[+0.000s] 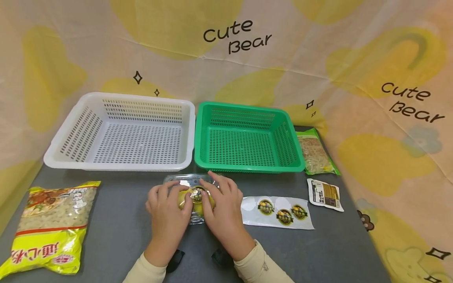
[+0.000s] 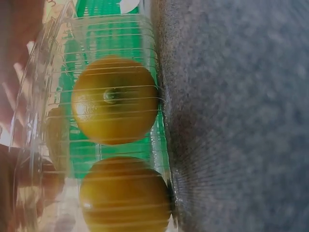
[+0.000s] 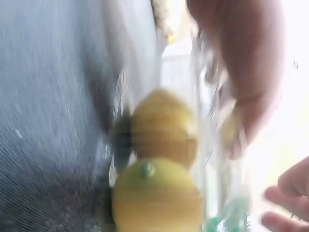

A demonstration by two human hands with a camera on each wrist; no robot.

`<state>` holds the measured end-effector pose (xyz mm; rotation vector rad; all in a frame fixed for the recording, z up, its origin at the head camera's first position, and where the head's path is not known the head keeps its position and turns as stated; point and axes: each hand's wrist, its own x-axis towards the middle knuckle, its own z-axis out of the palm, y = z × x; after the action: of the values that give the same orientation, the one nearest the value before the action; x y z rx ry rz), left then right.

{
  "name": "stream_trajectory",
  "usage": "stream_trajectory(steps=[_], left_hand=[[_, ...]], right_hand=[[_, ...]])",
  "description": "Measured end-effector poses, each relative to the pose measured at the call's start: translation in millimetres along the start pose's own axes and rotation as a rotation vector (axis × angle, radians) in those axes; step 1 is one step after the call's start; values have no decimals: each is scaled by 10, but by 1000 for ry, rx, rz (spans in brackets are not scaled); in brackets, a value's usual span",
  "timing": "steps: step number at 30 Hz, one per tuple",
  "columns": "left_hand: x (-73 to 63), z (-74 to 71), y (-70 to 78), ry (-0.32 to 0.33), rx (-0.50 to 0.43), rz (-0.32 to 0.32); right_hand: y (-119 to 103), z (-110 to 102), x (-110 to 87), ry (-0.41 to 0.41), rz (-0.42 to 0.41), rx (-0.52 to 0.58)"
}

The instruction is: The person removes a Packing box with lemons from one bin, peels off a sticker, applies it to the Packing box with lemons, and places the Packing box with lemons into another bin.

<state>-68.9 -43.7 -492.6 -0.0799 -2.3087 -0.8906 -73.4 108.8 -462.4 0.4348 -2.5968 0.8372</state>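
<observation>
A clear plastic clamshell box (image 1: 187, 182) lies in front of me, with yellow-orange round fruit (image 2: 115, 100) inside. On its lid is a round black-and-gold sticker (image 1: 196, 194). My left hand (image 1: 165, 212) rests on the box's left part, its thumb beside the sticker. From the other side my right hand (image 1: 223, 204) lies over the lid, fingers extended and thumb at the sticker's right edge. Both wrist views look through the ribbed box wall; the right one is blurred, showing yellow fruit (image 3: 157, 198) and some fingers.
A sticker sheet (image 1: 255, 222) with three similar stickers lies right of the box. Behind stand a white basket (image 1: 120, 167) and a green basket (image 1: 247, 168). A yellow pasta bag (image 1: 53, 228) is at left; a green-edged bag (image 1: 315, 155) and a small white packet (image 1: 325, 194) are at right.
</observation>
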Motion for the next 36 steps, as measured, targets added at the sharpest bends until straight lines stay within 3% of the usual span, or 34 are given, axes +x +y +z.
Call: stream_trajectory(steps=[3, 8, 15, 23, 29, 36], left_hand=[[-5, 0, -3, -15, -6, -37], [-6, -25, -2, -41, -2, -70], [-4, -32, -11, -68, 7, -76], [5, -33, -31, -92, 2, -85], [6, -56, -17, -122, 5, -118], [12, -73, -7, -121, 13, -116]], right_hand=[[-56, -23, -89, -96, -31, -74], [-91, 33, -215, -247, -15, -237], [-81, 92, -253, -258, 9, -305], [-90, 80, -156, -311, 55, -344], [-69, 49, -154, -351, 104, -325], [-12, 3, -183, -325, 136, -300]])
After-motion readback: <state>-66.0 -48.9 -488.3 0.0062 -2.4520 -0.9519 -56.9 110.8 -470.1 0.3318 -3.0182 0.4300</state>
